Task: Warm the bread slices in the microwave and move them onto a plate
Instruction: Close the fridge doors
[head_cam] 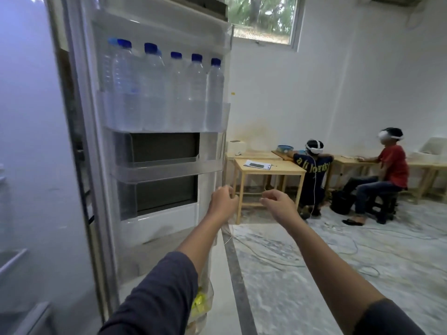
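My left hand (223, 201) is stretched out at the free edge of the open fridge door (210, 151), its fingers curled. It grips the top of a clear plastic bag (202, 303) with yellow print, which hangs under my left forearm. The bag's contents are too blurred to make out. My right hand (278, 204) hovers just right of the left one, fingers loosely curled, holding nothing that I can see. No microwave, plate or bare bread slice is in view.
The door shelf holds several blue-capped water bottles (154, 93). The fridge interior (26, 165) glows at the left. Beyond stand wooden tables (268, 169), with two seated people wearing headsets (314, 170) (391, 165). Cables (338, 250) trail across the dusty floor.
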